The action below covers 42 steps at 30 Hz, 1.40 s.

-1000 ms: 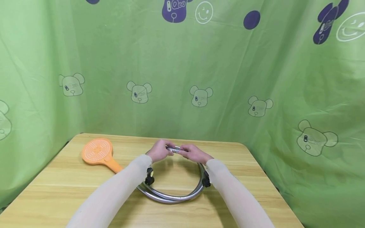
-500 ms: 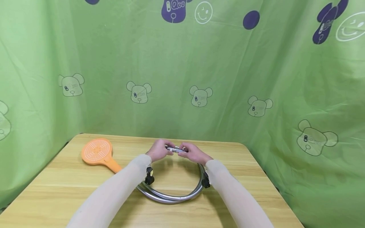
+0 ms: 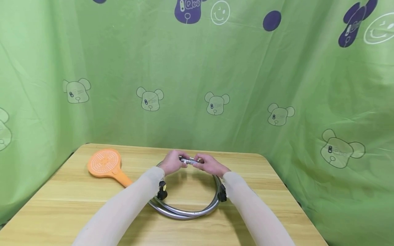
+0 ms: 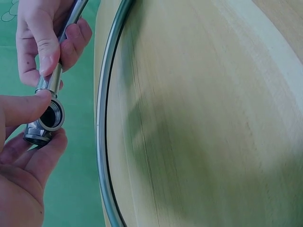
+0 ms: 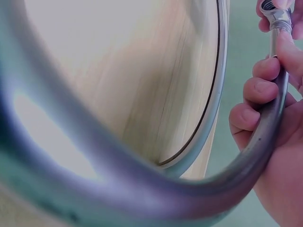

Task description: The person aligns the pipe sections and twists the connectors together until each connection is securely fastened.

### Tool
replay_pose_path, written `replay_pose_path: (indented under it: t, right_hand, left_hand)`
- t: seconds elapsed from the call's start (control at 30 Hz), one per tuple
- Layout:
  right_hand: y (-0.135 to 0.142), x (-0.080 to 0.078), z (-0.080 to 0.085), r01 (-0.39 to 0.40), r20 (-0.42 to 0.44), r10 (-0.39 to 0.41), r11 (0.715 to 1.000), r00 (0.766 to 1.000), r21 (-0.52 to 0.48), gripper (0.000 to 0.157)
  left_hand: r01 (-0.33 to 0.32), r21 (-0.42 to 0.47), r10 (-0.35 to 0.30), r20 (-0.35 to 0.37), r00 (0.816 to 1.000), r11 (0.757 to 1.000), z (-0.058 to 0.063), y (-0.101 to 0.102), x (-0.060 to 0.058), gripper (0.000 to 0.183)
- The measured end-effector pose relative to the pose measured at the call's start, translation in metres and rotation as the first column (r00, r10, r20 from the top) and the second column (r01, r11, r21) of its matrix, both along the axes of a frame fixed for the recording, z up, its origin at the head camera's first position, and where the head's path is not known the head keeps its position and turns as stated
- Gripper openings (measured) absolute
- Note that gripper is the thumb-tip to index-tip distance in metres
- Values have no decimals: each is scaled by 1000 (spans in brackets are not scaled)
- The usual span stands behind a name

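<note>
Near the table's far edge, my left hand [image 3: 172, 163] pinches a short chrome pipe fitting [image 4: 37, 131] between thumb and fingers. A round threaded opening on its side shows in the left wrist view. My right hand [image 3: 212, 166] grips the end of a silver shower hose [image 5: 142, 196], its fingers curled round the tube right beside the fitting. Fitting and hose end meet in line; how far they are joined I cannot tell. The rest of the hose lies looped on the table below both wrists. My left forearm hides part of it.
An orange shower head [image 3: 104, 163] lies face up on the left of the wooden table [image 3: 261, 205]. Its handle runs behind my left sleeve, so its lower end is hidden. A green printed curtain [image 3: 184, 126] surrounds the table's back and sides.
The fingers of my right hand have shifted slightly at the hose end. My left hand keeps the fitting in nearly the same place. The looped hose and shower head have not moved.
</note>
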State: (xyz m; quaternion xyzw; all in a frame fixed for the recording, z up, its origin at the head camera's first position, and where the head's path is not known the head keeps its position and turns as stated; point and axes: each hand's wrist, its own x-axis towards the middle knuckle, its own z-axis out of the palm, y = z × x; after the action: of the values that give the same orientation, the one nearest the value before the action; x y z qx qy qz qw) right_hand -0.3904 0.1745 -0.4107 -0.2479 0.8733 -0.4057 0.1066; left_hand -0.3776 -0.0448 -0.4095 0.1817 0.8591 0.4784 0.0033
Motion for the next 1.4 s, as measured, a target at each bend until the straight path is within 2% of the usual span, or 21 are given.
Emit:
replay_pose_path:
  t: [0.2,0.43,0.6,0.7,0.93,1.07,1.23,1.4]
  right_hand:
    - [0,0,2,4,18,-4,1000,1000,4,14]
    - [-2,1,5,44,-15,-43,999,999,30,21]
    - [-1,2,7,86,-40,-86,996,996,19,19]
    - [4,1,7,129,-44,-128,992,991,8,18]
    - [18,-1,2,176,6,-176,984,984,-28,19]
    - [25,-3,-3,193,-45,-194,981,980,-14,15]
    - [34,-2,-9,234,-139,-227,972,964,31,15]
    - [42,-1,-14,275,-146,-266,960,953,46,14]
  left_hand:
    - [3,7,-3,-5,1000,1000,0,1,0,26]
    - [-6,19,6,-3,1000,1000,2,1,-2,30]
    - [11,32,-11,-23,1000,999,-1,2,-4,47]
    - [-5,27,6,-21,1000,1000,-1,2,-3,54]
    - [-25,-1,25,-8,1000,1000,2,-1,3,51]
    - [-20,-20,20,-11,1000,1000,3,-1,5,48]
    - [-4,-44,4,-16,1000,999,2,-1,5,43]
    - [-9,-67,7,-28,1000,998,0,-3,4,40]
